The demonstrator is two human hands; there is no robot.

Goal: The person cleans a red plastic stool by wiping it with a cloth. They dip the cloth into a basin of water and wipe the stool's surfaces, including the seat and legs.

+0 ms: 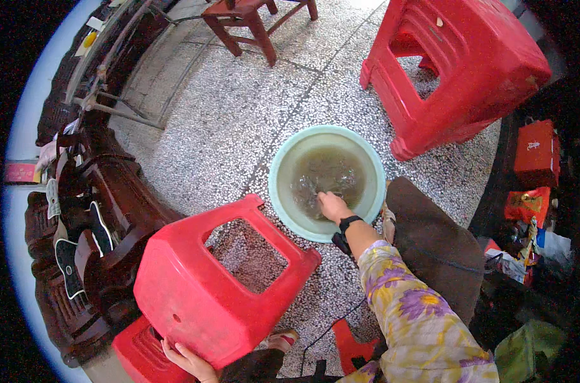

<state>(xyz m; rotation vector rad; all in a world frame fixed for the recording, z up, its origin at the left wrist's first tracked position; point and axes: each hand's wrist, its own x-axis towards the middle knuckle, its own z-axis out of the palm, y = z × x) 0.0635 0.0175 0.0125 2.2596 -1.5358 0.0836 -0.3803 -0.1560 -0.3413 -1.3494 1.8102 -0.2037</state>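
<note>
A pale green plastic basin (276, 191) of cloudy brownish water (335, 165) stands on the speckled floor before me. My right hand (334, 207) reaches into it, with a black band at the wrist. Its fingertips are under the rippled surface, so I cannot tell whether they hold anything. To the left of the basin is a red plastic stool (199, 282) with a square seat and an opening in its side. My left hand (190, 362) grips the seat's near edge, fingers lying over it. Part of another red plastic piece (137, 347) shows beneath that hand.
Another red plastic stool (472, 62) stands beyond the basin at right. A wooden stool (251, 21) is at the far side. Carved dark wooden furniture (122, 191) with insoles (70, 268) lines the left. My brown-clad knee (433, 249) is beside the basin. Packages (527, 206) lie at right.
</note>
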